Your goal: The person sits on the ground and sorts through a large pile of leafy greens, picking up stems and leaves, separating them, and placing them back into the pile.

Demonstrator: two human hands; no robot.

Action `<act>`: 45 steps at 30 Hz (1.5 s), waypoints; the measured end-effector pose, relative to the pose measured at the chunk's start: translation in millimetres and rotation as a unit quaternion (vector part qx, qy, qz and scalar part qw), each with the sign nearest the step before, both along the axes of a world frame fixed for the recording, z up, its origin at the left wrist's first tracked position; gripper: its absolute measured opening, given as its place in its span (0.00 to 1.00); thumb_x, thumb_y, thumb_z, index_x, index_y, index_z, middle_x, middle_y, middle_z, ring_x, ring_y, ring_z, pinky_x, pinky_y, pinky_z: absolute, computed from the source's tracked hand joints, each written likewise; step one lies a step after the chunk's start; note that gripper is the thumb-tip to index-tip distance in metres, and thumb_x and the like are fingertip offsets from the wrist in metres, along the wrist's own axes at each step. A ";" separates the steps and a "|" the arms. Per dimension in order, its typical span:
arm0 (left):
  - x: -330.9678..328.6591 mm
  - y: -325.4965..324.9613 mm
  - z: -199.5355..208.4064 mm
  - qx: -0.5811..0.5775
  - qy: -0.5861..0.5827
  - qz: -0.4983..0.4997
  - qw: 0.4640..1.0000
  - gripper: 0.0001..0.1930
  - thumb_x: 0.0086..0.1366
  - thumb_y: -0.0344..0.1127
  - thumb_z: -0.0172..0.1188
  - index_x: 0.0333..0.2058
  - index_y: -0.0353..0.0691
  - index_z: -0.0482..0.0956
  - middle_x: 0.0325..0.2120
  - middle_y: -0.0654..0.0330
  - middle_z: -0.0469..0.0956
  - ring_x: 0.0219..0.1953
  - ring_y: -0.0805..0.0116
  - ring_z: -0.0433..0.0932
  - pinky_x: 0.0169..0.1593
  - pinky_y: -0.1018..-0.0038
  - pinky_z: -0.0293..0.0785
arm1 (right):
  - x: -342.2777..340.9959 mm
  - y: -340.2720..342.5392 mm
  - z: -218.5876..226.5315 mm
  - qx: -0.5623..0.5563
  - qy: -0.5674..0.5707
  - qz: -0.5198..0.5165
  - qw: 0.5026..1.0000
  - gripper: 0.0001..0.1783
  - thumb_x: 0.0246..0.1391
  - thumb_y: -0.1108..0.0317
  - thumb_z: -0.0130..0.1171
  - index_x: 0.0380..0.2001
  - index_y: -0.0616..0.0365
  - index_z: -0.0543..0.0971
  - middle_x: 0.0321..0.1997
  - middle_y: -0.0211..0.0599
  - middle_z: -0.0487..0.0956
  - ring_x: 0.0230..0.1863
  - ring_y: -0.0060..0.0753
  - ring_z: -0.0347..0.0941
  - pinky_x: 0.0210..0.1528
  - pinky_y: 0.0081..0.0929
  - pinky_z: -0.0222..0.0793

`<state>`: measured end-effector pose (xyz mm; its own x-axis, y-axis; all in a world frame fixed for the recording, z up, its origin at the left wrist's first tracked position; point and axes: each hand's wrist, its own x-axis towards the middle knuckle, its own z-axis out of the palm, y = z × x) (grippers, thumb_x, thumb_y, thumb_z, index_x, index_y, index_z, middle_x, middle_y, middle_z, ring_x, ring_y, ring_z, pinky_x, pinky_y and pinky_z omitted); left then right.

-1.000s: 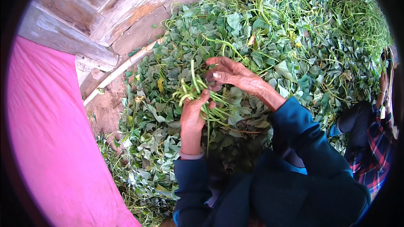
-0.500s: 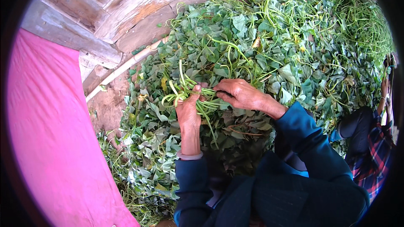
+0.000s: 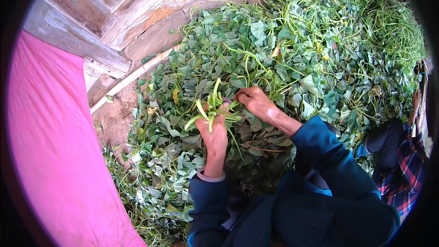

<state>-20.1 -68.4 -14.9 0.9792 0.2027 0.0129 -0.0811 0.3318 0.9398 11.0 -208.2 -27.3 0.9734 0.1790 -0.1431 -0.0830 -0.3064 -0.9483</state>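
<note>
Your left hand (image 3: 214,135) is wrapped round a bundle of green stems (image 3: 212,110), thumb pressed on it, loose ends poking out both sides. Your right hand (image 3: 258,104) sits just beside the bundle, to its right, fingers curled in; can't tell what they pinch. Leaf pile (image 3: 292,45) beneath and beyond both hands. Pale bangle (image 3: 211,178) on your left wrist. Left of your left hand: pole (image 3: 132,80), then pink cloth (image 3: 64,155). Well right of your right hand: another person's plaid garment (image 3: 408,174).
</note>
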 end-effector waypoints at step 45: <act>-63.0 147.9 49.2 -0.263 0.069 0.024 0.962 0.11 0.53 0.32 0.61 0.34 0.34 0.73 0.21 0.61 0.72 0.22 0.69 0.72 0.25 0.73 0.69 | 14.0 2.2 -81.2 -0.321 -0.370 0.267 0.830 0.14 0.38 0.71 0.57 0.33 0.58 0.73 0.33 0.43 0.72 0.37 0.49 0.67 0.40 0.41 0.62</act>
